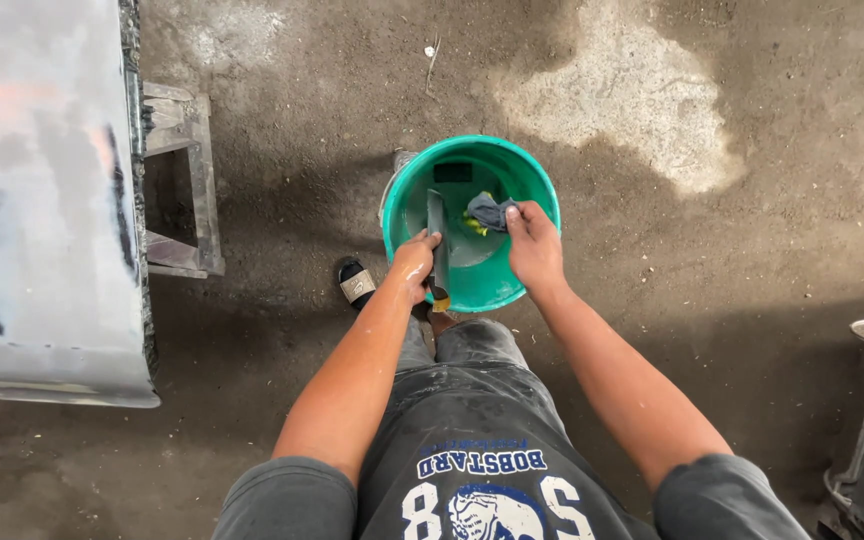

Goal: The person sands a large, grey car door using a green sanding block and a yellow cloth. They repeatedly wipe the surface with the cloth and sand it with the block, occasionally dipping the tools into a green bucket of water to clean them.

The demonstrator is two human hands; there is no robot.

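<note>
Your left hand (pixel 414 262) grips flat scraper blade (pixel 438 245) over green bucket (pixel 512 285); your right hand (pixel 532 245) pinches dark rag (pixel 490 211) inside it.

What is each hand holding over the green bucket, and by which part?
Left hand grips a flat grey tool near its lower end; right hand pinches a dark cloth by its edge.

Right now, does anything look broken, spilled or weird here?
Nothing looks spilled or broken. The green bucket stands upright on the dirty floor. The left hand holds a flat blade in it; the right hand holds a rag. The pale patch looks like worn concrete.
</note>
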